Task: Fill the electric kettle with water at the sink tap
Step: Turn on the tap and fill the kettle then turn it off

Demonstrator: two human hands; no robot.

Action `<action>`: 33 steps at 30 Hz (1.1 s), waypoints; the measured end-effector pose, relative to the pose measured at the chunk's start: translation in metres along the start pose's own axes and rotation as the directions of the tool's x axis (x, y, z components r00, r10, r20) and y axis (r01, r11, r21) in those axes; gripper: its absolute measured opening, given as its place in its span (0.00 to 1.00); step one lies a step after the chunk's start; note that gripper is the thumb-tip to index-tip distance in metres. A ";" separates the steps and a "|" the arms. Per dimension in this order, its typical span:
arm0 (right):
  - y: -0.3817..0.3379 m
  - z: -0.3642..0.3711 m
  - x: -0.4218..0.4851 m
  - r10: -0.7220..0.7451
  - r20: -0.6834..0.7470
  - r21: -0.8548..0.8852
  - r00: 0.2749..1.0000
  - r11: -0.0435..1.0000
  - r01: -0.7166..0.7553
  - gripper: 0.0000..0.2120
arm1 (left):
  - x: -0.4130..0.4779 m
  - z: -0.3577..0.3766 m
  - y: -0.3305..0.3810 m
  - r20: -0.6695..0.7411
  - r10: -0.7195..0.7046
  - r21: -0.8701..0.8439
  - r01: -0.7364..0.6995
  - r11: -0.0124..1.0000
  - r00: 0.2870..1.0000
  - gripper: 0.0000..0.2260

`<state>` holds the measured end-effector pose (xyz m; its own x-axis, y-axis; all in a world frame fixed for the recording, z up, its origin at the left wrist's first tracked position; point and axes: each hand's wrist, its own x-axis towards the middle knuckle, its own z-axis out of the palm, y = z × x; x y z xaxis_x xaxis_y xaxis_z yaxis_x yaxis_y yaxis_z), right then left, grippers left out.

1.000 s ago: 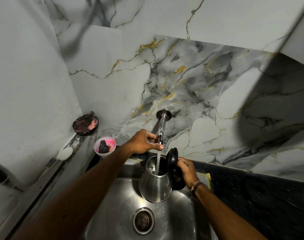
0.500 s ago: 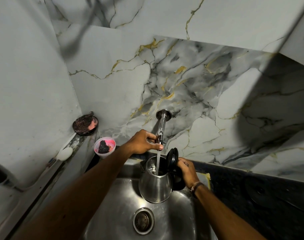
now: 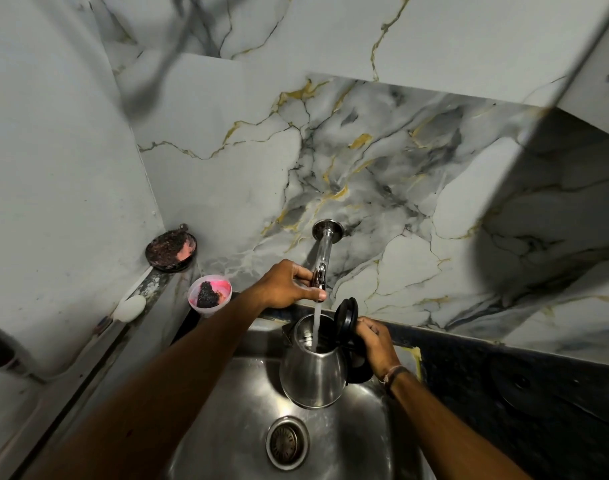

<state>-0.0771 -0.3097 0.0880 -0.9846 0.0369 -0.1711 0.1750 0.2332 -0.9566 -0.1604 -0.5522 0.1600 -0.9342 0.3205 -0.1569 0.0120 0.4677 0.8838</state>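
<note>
A steel electric kettle (image 3: pixel 311 374) hangs over the steel sink (image 3: pixel 233 403), its black lid (image 3: pixel 345 318) flipped up. My right hand (image 3: pixel 374 344) grips the kettle's black handle on its right side. A chrome tap (image 3: pixel 323 251) sticks out of the marble wall, and my left hand (image 3: pixel 285 284) is closed around its lower end. A stream of water (image 3: pixel 316 323) falls from the tap straight into the kettle's open mouth.
The sink drain (image 3: pixel 286 443) lies below the kettle. A pink cup with a dark scrubber (image 3: pixel 209 294) and a round dish (image 3: pixel 171 249) stand on the left ledge, next to a white soap bar (image 3: pixel 131 308). A black counter (image 3: pixel 525 403) runs along the right.
</note>
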 end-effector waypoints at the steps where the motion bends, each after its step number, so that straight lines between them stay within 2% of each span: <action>1: 0.000 0.000 0.000 -0.002 0.000 0.004 1.000 1.000 0.002 0.19 | 0.000 0.000 0.000 -0.002 -0.001 0.002 0.001 1.000 1.000 0.14; 4: 0.000 -0.001 -0.001 -0.008 -0.008 0.017 1.000 1.000 0.008 0.21 | 0.000 0.000 0.000 -0.001 -0.003 0.002 0.003 1.000 1.000 0.15; 10: 0.001 0.000 0.000 0.000 -0.007 0.007 1.000 1.000 0.000 0.13 | 0.001 0.000 -0.001 0.006 -0.007 -0.004 0.007 1.000 1.000 0.14; 33: 0.002 -0.002 0.004 -0.002 0.002 -0.010 1.000 1.000 0.002 0.13 | -0.003 0.000 0.003 0.007 -0.027 0.010 0.027 1.000 1.000 0.14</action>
<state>-0.0805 -0.3073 0.0857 -0.9849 0.0350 -0.1697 0.1731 0.2425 -0.9546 -0.1582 -0.5519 0.1633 -0.9318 0.3131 -0.1838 -0.0098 0.4843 0.8748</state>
